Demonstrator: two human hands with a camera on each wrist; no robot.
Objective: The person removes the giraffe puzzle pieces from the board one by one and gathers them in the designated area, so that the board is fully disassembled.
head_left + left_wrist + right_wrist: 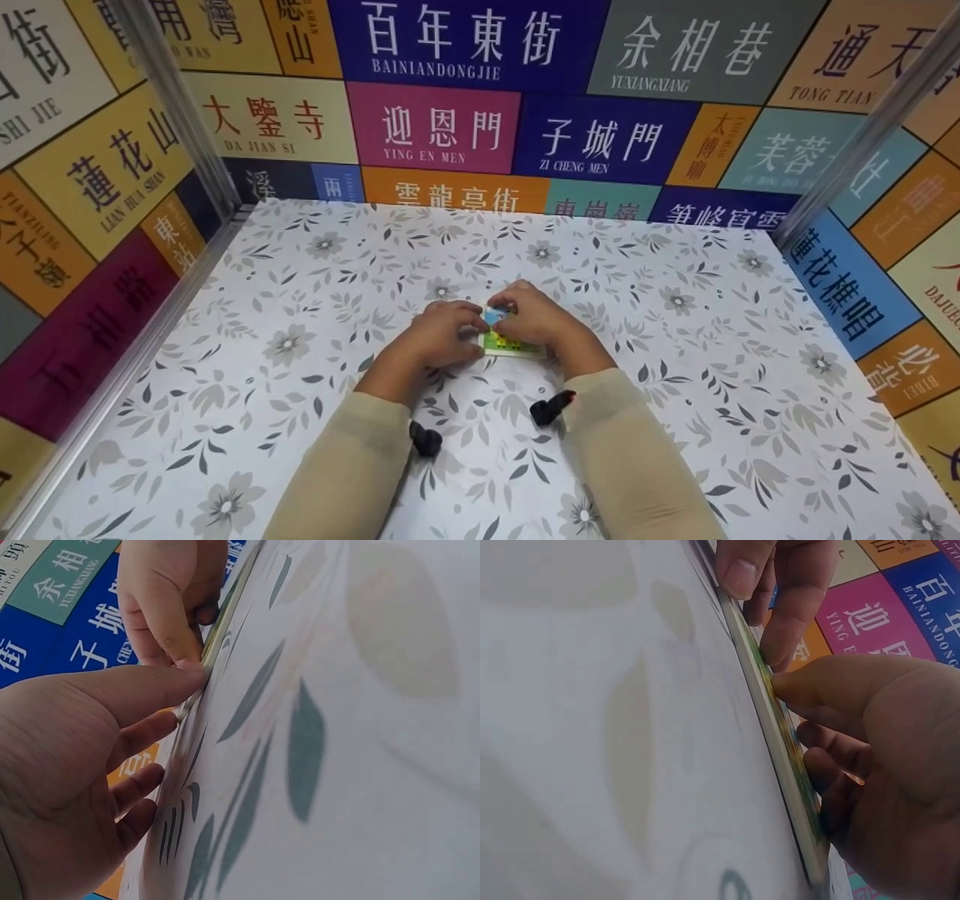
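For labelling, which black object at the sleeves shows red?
The black object at the right sleeve: its tip shows red; the left one looks all black.

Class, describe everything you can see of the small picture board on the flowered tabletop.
The small board is thin and stiff-looking, pale-edged, perhaps wood or card. Its picture shows green below, yellow with dark marks midway, and blue above. It lies about flat on the flowered tabletop. The left grip touches its left side; the right grip is over it from the right, thumb at its face, hiding much of it. Whether it has loose pieces cannot be told.
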